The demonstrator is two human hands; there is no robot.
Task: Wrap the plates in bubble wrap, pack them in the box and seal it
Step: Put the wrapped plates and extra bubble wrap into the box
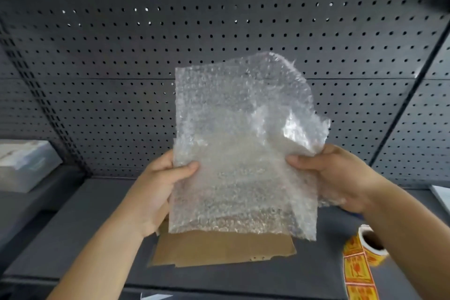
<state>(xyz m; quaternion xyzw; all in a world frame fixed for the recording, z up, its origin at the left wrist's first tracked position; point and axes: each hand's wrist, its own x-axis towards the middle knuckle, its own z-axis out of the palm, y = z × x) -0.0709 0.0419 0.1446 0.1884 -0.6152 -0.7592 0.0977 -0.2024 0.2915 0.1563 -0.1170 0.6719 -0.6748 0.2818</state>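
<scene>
A: Where's the wrap?
B: Held upright above the cardboard, before the pegboard.
A: And the grips?
B: Left hand pinches its left edge and right hand clasps the right (thumbs in front). A sticker roll lies at right.

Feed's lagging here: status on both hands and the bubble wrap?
Left hand, right hand both grip bubble wrap, held up. Flattened cardboard lies below it. No plate visible. Label roll off right.
</scene>
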